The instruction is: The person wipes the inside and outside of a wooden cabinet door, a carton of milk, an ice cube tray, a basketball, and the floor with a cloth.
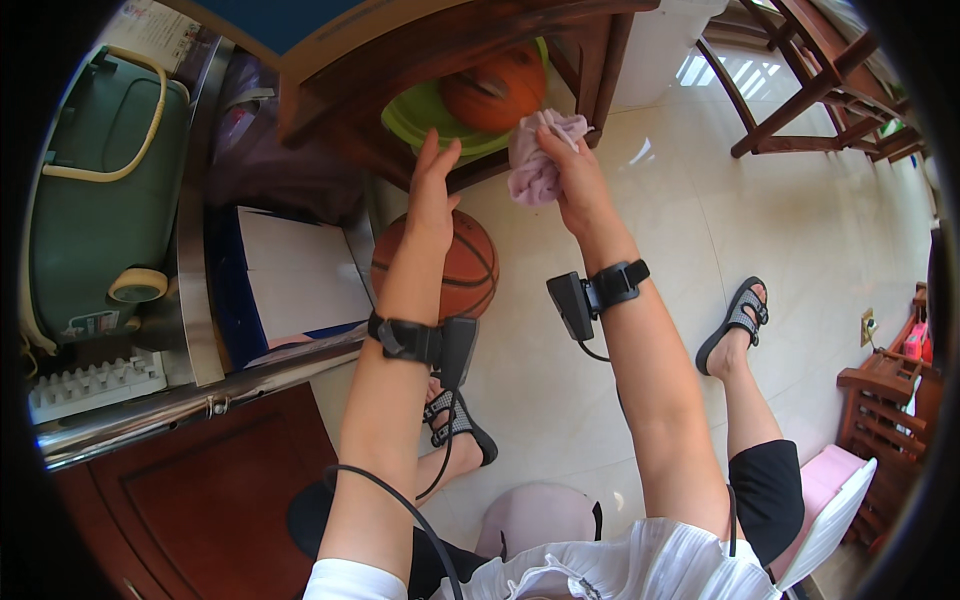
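A crumpled pale pink cloth (536,161) is gripped in my right hand (581,180), out in front of the wooden furniture. My left hand (431,195) holds nothing, its fingers apart, and appears above a brown basketball (469,262) on the floor. Whether it touches that ball I cannot tell. Beyond both hands, an orange ball (499,90), blurred, sits in a green basin (412,120) within the frame of the dark wooden furniture (480,45).
On the left, a metal-edged shelf (292,375) holds a green wheeled case (112,172) and a blue-and-white box (296,277). Wooden chairs (795,97) stand at the upper right. A pink stool (536,517) is close below me, and a pink-and-white plastic object (825,502) lies by my right knee.
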